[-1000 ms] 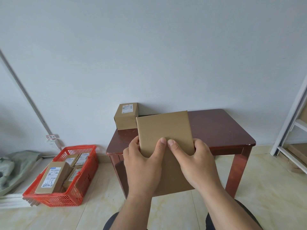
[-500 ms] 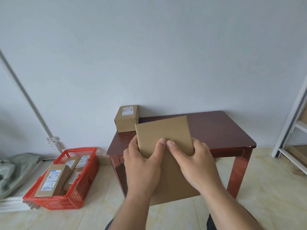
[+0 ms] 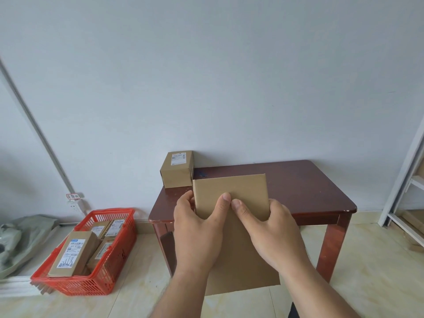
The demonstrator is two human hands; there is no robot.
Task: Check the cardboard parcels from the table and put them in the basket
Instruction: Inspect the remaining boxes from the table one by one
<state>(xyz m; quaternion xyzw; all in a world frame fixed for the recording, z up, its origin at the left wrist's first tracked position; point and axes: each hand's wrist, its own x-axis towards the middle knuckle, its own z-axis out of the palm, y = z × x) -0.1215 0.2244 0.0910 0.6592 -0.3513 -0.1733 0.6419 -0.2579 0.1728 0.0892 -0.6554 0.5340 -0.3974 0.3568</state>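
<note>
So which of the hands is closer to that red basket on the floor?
Left. The left hand grips the flat parcel on the side toward the red basket; the right hand grips its far side.

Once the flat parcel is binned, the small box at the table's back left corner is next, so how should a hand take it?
Grip the small box across its two short side faces, coming from above and in front. It stands upright against the wall, label on top, so its back is blocked.
</note>
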